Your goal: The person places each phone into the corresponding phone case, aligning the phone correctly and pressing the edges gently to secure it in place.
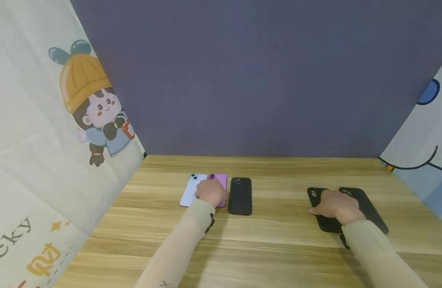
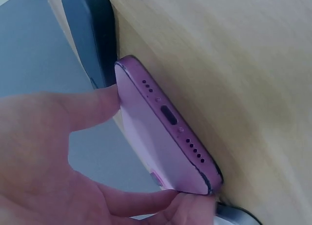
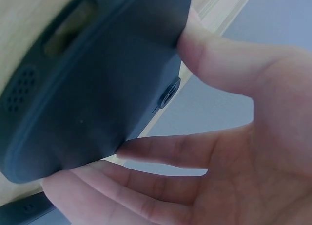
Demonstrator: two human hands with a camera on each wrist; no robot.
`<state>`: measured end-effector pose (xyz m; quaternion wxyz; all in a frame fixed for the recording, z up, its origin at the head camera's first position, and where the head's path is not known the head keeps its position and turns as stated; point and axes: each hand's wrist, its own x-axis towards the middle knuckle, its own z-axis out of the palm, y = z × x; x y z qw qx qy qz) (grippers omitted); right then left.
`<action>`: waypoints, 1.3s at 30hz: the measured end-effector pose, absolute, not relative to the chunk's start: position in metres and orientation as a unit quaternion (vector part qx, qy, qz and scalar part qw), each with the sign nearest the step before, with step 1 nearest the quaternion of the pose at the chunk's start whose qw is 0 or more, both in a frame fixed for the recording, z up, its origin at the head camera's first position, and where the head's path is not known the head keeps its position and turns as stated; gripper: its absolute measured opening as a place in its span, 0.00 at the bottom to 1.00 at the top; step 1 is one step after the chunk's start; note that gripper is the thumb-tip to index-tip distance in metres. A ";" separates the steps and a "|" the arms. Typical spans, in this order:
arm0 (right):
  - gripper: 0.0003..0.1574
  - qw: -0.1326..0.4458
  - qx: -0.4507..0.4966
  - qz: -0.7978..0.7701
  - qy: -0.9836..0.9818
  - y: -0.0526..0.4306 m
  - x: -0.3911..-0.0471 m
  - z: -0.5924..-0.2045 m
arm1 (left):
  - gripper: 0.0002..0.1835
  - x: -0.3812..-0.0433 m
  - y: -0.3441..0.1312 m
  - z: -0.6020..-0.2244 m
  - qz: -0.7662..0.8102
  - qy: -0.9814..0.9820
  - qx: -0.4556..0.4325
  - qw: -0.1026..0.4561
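My left hand (image 1: 212, 193) grips a pink phone (image 2: 161, 132) by its two long edges, thumb on one side and fingers on the other. The phone's charging port and speaker holes face the left wrist view. Beside it lies a pale blue phone (image 1: 187, 196), and to its right a black phone (image 1: 240, 197) with two lenses. At the right, my right hand (image 1: 337, 205) holds a black phone case (image 3: 107, 79) between thumb and fingers; wood shows through its port cutout. A second black case (image 1: 373, 212) lies just right of it, partly behind the hand.
The wood-grain table (image 1: 275, 248) ends at a dark grey-blue panel (image 1: 260, 80) at the back. A white printed cloth (image 1: 33, 120) hangs along the left side, and another printed cloth (image 1: 426, 160) stands at the right edge.
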<state>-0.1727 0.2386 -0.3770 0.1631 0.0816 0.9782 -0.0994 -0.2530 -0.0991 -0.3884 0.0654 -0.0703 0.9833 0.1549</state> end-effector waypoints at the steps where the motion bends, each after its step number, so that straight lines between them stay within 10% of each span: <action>1: 0.54 0.163 0.081 -0.099 0.978 0.239 -0.173 -0.377 | 0.33 -0.253 -0.100 -0.388 0.158 0.983 -0.069 0.069; 24: 0.52 0.163 0.084 -0.101 0.978 0.238 -0.171 -0.378 | 0.41 -0.262 -0.115 -0.394 0.194 0.977 -0.066 0.062; 39: 0.56 0.176 0.101 -0.119 0.972 0.243 -0.170 -0.376 | 0.13 -0.271 -0.142 -0.389 0.346 0.931 -0.021 0.113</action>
